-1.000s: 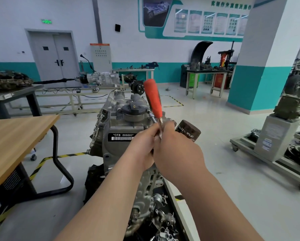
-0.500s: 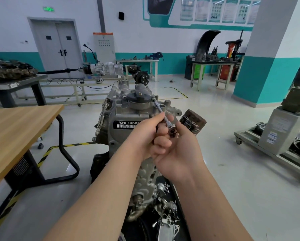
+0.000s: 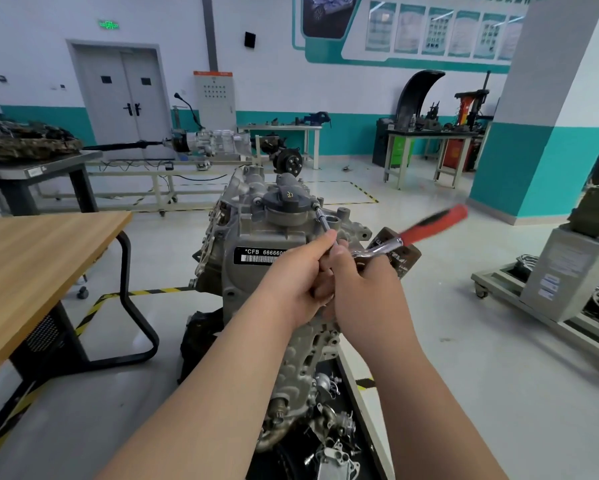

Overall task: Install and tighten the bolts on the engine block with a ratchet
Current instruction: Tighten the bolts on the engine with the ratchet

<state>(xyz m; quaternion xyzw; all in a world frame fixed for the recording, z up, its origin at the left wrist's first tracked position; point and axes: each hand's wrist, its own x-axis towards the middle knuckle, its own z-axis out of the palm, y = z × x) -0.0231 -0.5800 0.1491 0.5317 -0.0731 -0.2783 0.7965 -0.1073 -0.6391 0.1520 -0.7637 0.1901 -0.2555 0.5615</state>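
The grey engine block [image 3: 256,237] stands upright in the middle, with a black filler cap on top. A slim extension bar [image 3: 324,220] runs from a socket at the block's upper right corner back to my hands. My left hand [image 3: 294,275] pinches the bar's near end. My right hand [image 3: 367,292] grips the ratchet at its head. The ratchet's red handle [image 3: 433,225] sticks out to the right and is blurred by motion. The bolt under the socket is hidden.
A brown oil filter [image 3: 407,258] juts from the block just behind the ratchet. A wooden table [image 3: 31,258] stands at the left. Loose metal parts [image 3: 332,427] lie at the engine's foot. A wheeled stand [image 3: 551,289] and a teal pillar [image 3: 551,133] are on the right.
The red handle pointed upward one second ago, dropped out of sight half a second ago, and now points out to the right. Both hands stayed at the bar's near end.
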